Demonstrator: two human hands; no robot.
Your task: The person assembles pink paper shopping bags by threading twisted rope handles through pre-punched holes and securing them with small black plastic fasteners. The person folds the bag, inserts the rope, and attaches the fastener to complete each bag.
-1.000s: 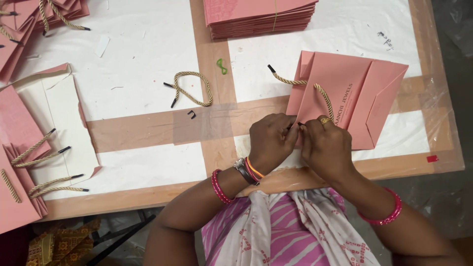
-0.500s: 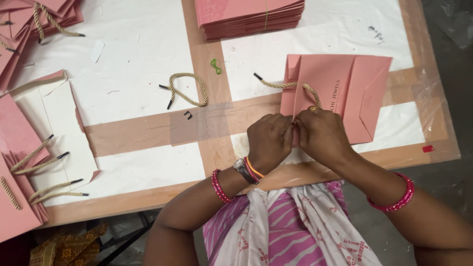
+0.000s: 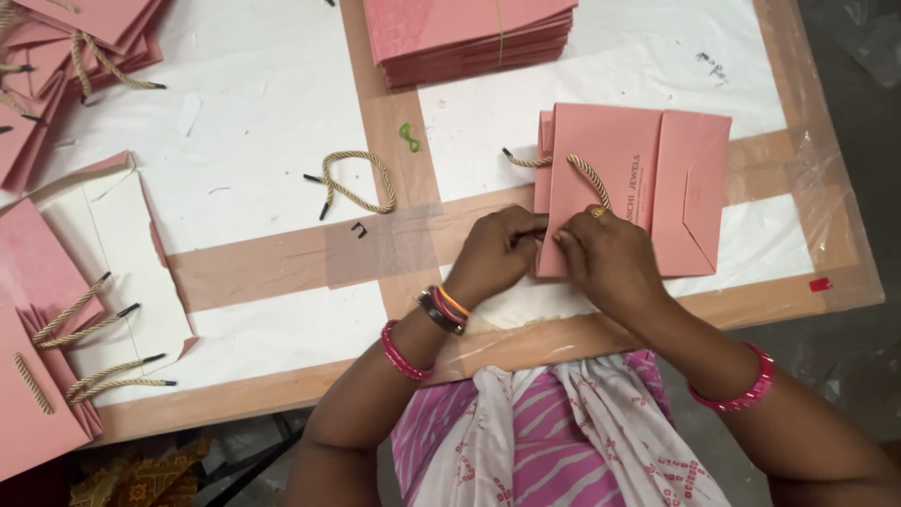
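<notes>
Hands at the near edge of a flat pink paper bag (image 3: 648, 183), which is lying on the desk (image 3: 282, 122) in front of the person. The left hand (image 3: 497, 252) is pinching the bag's near left corner, its grip closing on the paper edge. The right hand (image 3: 605, 258) is pressing down just beside it, fingers closing on the same edge where a twisted gold cord handle (image 3: 587, 174) is running into the bag. The cord's free end, tipped in black, is sticking out past the bag's left side.

Risks, as a judgement: the cord may be slipping back out of its hole if the pinch loosens; the thin paper edge could be creasing or tearing under a hard pull; and the folded bag may be sliding on the smooth taped surface, since only the hands are holding it down.

Count: one bag in hand; one stack of flat pink bags (image 3: 469, 33) beyond it, too tightly layered to count. One loose cord (image 3: 352, 183) is lying left of the bag, with one small green loop (image 3: 410, 137) between that cord and the stack, and one small black bit (image 3: 358, 229) below the cord. Finished bags with cord handles (image 3: 47, 310) are lying far left of the bag, overlapping too closely for a sure count; more are at the far-left corner.
</notes>
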